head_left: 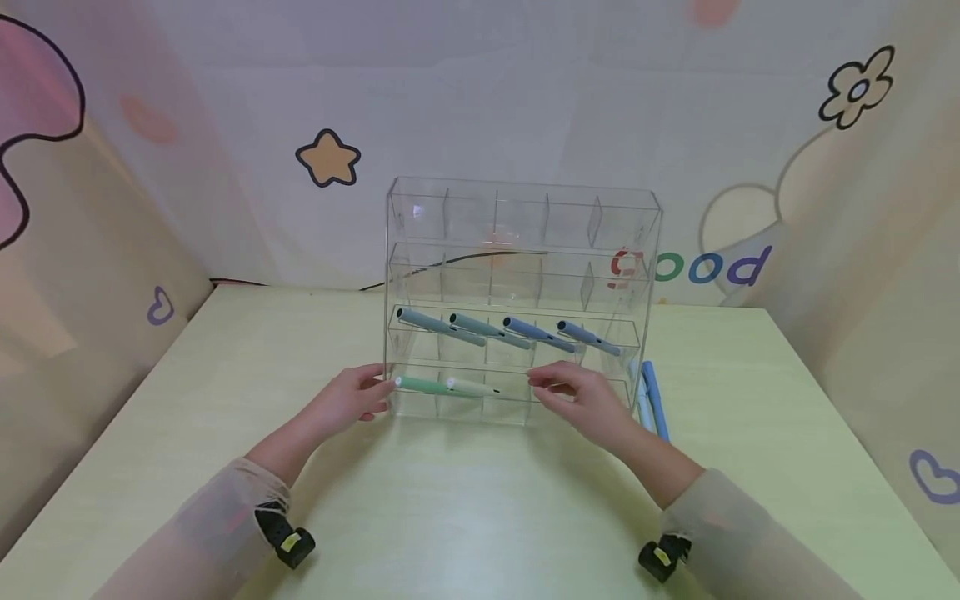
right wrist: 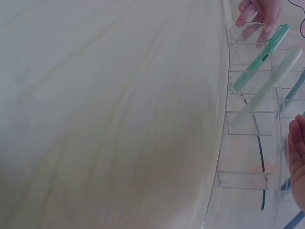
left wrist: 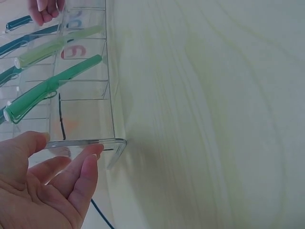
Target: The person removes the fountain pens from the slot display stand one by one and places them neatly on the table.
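- Head view: the rack [head_left: 522, 201], clear and tiered, stands upright on the table [head_left: 465, 517], between the hands.
- The left hand [head_left: 356, 393] pinches the rack's left side low down, beside the bottom tier.
- The right hand [head_left: 581, 402] is in front of the bottom tier, right of the pens there, fingers loosely bent, a gap between thumb and forefinger, nothing seen in its grasp.
- The green pen [head_left: 427, 386] and the pale pen [head_left: 472, 387] lie in the bottom tier, at its left.
- On the tier above, the grey pen [head_left: 441, 327], the teal pen [head_left: 490, 331] and two blue pens [head_left: 537, 334] lie in a slanting row.
- Two more pens [head_left: 655, 400] lie on the table by the rack's right side.
- Left wrist view: the thumb is on one side of the rack's clear edge, the fingers on the other; the green pen is the nearest pen.
- Right wrist view: the right hand, cut by the frame, shows its fingers close together; whether they touch the rack I cannot tell. The left hand is at the far end.
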The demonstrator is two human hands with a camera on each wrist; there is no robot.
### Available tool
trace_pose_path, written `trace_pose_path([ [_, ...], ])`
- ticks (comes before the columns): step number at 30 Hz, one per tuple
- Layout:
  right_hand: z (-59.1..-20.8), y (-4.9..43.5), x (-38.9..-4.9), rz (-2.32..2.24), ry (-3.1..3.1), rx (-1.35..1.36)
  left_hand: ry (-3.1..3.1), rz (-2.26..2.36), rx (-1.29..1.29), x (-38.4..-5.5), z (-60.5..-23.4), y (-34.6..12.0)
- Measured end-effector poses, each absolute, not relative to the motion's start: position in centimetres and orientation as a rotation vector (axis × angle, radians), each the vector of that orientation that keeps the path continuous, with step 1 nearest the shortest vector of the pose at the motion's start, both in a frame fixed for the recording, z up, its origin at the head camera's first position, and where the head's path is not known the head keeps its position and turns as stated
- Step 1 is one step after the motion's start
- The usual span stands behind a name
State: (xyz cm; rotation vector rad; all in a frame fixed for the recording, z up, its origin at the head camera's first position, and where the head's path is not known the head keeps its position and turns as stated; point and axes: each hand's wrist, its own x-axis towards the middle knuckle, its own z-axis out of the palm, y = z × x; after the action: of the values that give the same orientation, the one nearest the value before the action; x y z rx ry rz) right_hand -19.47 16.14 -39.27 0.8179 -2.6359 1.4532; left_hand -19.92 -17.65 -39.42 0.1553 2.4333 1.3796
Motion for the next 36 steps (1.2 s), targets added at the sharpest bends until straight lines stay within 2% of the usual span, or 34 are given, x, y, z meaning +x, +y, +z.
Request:
trace_pose_path([
  [36,-39.3,11.4,-20.8,1.385,-2.702,1.004,2.406,1.404,0.162,-19.9,-39.1,-17.7],
])
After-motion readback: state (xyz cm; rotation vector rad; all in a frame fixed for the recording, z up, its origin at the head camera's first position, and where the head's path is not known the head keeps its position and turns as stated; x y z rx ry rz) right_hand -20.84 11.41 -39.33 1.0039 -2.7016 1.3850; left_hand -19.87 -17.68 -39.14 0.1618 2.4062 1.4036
